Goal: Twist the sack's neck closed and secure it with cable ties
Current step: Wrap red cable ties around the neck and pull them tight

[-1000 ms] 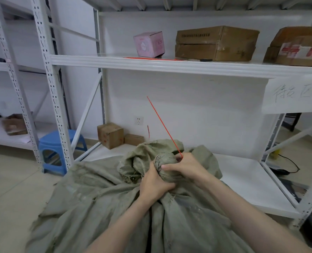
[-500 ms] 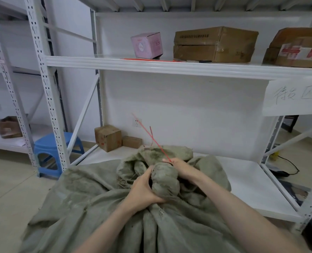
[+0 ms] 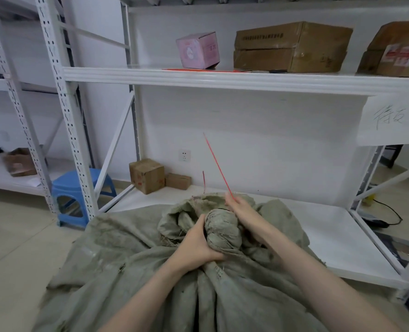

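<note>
The fingers [image 3: 214, 256] of the left hand [image 3: 196, 245] are curled tight round the twisted neck [image 3: 222, 232] of the sack [image 3: 126, 259], gripping it from its left side. The right hand [image 3: 244, 213] sits just behind the neck, its fingertips pinching the lower end of a thin red cable tie [image 3: 217, 164], which slants up and to the left against the white wall. A second, shorter red tie end [image 3: 203, 179] stands up from the loose folds of the sack's mouth just beyond the hands.

The grey-green sack lies slumped across the floor in front of the person, its top resting against the front edge of the lower shelf [image 3: 318, 236] of a white metal rack. At the back of that shelf stand two small cardboard boxes [image 3: 147, 176]. The upper shelf [image 3: 222, 79] carries a pink box [image 3: 197, 50], larger brown cartons [image 3: 292, 46] and some red ties [image 3: 198, 70] lying flat. A blue stool [image 3: 79, 188] stands to the left.
</note>
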